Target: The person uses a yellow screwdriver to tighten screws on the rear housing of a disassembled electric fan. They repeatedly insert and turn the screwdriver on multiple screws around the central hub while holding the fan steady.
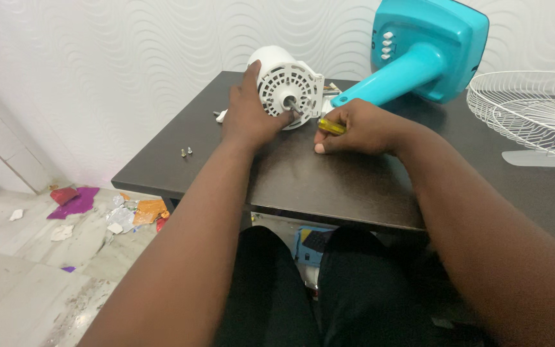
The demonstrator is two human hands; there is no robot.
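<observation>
Head view, one frame. Motor (288, 85), white, round, with a slotted face and a short shaft at its centre, lies on its side on the desk (303, 173), toward the far edge and nearer the far left corner than the right. Left hand (250, 110) lies against the motor's left flank: palm and fingers wrapped round the housing, thumb reaching across the face to the shaft, so the hand is partly curled and has hold of the motor. Right hand (358, 127) rests on the desk just right of the motor, knuckles up, fingers folded tight round a yellow screwdriver (331, 126); only the handle end shows, pointing at the motor's lower right edge; tip hidden, cannot tell whether it touches. Motor thus sits between the two hands, left touching, right just beside. Turquoise base (433, 45) stands at the far edge behind the right hand, tilted, its neck (387, 82) running down-left to meet the motor; a column of small white buttons (387, 45) shows on its face, no label legible. Two screws (186, 151) lie loose near the desk's left edge, well apart from the hands. White wire grille (534, 109) lies flat at the right edge, a pale blade (534, 158) just under it. Floor left of the desk: torn wrappers (137, 212), orange and silver foil, plus a purple scrap (75, 202). Below the near edge, between the knees, a blue box (309, 245), print unreadable.
</observation>
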